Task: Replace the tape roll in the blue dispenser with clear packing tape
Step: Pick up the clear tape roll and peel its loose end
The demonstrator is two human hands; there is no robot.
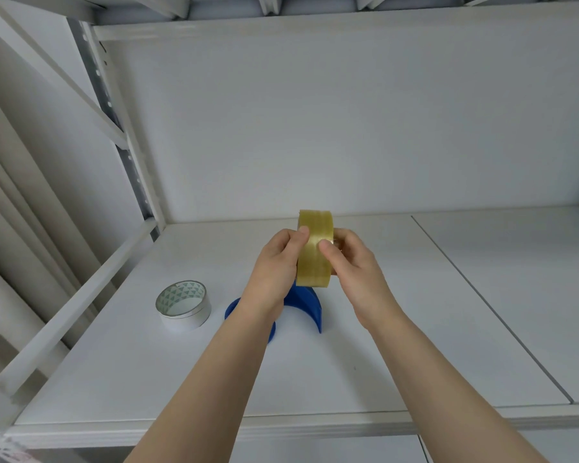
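No readable text, label or number on anything in view.

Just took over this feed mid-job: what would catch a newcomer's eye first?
The yellowish clear tape roll stands out, held on edge above the shelf between the left hand and right hand. Below the hands lie blue dispenser pieces, partly hidden by the left forearm. A white roll with a triangle-patterned core lies flat to their left.

Between the hands, a yellowish clear packing tape roll (315,248); below them, blue dispenser (303,304); left, white roll (183,307), green-triangle-patterned inside.
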